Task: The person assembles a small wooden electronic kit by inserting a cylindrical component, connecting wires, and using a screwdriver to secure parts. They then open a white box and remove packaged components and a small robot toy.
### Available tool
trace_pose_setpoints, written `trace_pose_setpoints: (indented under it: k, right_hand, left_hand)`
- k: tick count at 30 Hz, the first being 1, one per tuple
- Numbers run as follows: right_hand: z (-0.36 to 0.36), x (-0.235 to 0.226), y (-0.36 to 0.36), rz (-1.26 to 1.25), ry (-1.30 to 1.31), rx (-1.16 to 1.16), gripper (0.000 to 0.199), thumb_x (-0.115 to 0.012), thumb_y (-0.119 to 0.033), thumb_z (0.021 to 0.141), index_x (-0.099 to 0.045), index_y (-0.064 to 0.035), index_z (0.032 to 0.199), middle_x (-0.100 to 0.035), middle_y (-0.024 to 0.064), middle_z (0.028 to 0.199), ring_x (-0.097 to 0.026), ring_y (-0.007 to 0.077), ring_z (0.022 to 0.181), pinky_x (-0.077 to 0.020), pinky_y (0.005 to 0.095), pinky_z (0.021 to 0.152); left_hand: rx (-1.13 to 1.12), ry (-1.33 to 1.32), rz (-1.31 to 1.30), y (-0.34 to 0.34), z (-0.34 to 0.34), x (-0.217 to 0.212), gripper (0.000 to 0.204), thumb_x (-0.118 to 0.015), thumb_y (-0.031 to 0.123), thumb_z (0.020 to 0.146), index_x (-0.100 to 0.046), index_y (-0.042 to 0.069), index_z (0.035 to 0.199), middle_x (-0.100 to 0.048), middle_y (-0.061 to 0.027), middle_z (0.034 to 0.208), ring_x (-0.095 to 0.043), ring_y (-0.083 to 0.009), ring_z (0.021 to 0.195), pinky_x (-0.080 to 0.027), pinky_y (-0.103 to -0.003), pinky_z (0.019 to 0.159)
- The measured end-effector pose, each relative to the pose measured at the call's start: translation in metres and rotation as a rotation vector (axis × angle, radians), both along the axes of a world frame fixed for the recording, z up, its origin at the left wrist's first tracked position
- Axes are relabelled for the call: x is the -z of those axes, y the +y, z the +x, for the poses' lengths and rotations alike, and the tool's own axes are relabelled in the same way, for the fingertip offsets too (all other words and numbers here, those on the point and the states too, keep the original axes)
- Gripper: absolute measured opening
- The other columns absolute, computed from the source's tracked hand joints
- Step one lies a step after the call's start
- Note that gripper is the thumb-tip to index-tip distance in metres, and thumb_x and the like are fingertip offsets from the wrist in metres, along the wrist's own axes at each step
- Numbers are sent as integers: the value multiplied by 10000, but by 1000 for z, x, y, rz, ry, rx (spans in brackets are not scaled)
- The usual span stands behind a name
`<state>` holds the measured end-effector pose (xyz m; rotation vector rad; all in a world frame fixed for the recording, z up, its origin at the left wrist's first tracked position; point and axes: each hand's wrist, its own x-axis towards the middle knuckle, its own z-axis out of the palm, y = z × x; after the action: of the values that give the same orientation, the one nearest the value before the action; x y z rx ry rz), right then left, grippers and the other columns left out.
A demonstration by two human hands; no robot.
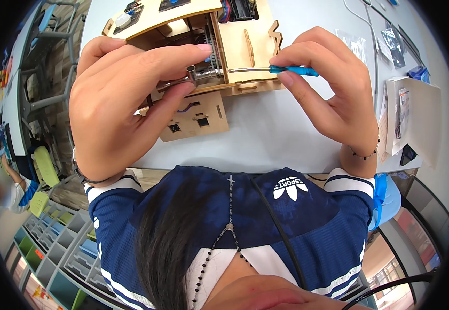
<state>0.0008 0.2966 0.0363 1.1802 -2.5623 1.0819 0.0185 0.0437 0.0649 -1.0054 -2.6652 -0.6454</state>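
Observation:
My right hand pinches the blue see-through handle of a screwdriver between thumb and fingers. Its metal shaft points left, with the tip at the upright panel of a plywood box. On the panel's other side, my left hand grips a small metal socket wrench between thumb and index finger. One arm of the wrench reaches right, in line with the screwdriver. Inside the open box are dark parts and wires, partly hidden by my left fingers. A plywood flap with small dark modules lies at the box's near side.
The box stands on a light grey table. Plastic bags and an open white carton lie at the right. Metal-framed chairs stand at the left, where another person sits farther off.

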Motion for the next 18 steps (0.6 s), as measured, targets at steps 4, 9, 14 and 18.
trace_pose_setpoints:
  k: [4, 9, 14, 18]
  right_hand:
    - [-1, 0, -1, -11, 27, -20, 195, -625, 76, 703, -621, 8, 887, -564, 94, 779, -553, 183, 706, -436, 257, 607]
    - [-1, 1, 1, -8, 54, -17, 208, -630, 82, 696, -623, 8, 890, -565, 96, 780, -558, 190, 710, -444, 258, 610]
    - [-1, 3, -1, 6, 51, -7, 215, -629, 87, 697, -625, 3, 895, -570, 99, 790, -562, 190, 715, -449, 261, 614]
    - [-1, 5, -2, -9, 152, -14, 219, -649, 67, 687, -626, -4, 892, -573, 100, 796, -556, 209, 700, -443, 273, 596]
  left_hand:
    - [-16, 5, -39, -3, 2, -2, 403, -732, -36, 633, -662, 56, 1019, -682, -35, 758, -617, -117, 695, -345, -289, 790]
    - [-54, -6, -43, -1, 3, -1, 384, -730, -35, 644, -662, 56, 1010, -698, -40, 806, -651, -113, 759, -345, -283, 821]
    - [-87, -17, -22, 1, 4, 0, 367, -724, -38, 641, -666, 62, 990, -698, -26, 812, -650, -108, 754, -333, -284, 854]
    - [-138, -63, -1, 4, 6, -1, 359, -720, -41, 633, -673, 71, 970, -696, -14, 803, -649, -99, 746, -313, -287, 892]
